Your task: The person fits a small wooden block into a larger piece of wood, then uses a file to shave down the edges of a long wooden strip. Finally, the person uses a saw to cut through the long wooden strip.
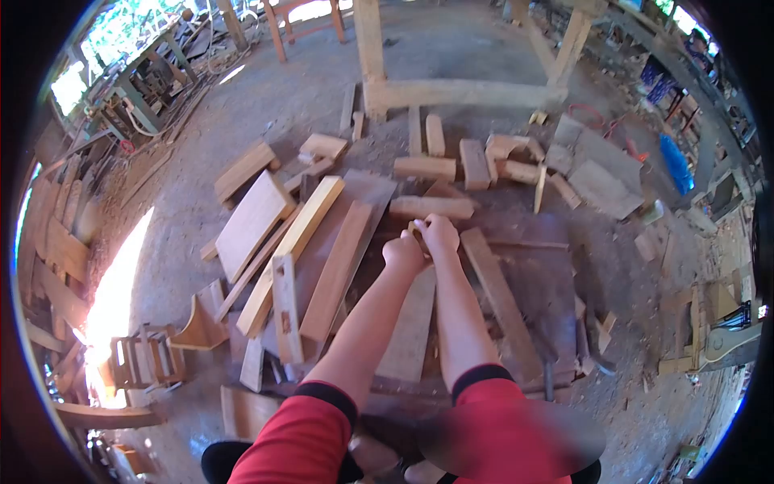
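My left hand point(404, 252) and my right hand point(439, 236) meet in front of me, both closed. Between their fingers shows a small yellowish-brown piece point(417, 233), too small to name and mostly covered by the fingers. Just beyond them a short wood block point(431, 207) lies crosswise. Below my forearms rests a flat board point(409, 335). To the right lies a long wood piece point(501, 298) at a slant. On the left are a reddish-brown plank point(339, 270), a pale yellow beam point(294, 246) and a mortised piece with slots point(286, 310).
Several wood offcuts point(425, 168) lie on the far side. A wooden frame with legs point(468, 93) stands beyond them. At left is a curved wooden bracket point(199, 321), at right a blue object point(676, 164) near grey boards point(606, 184). Scrap wood point(60, 234) leans along the left wall.
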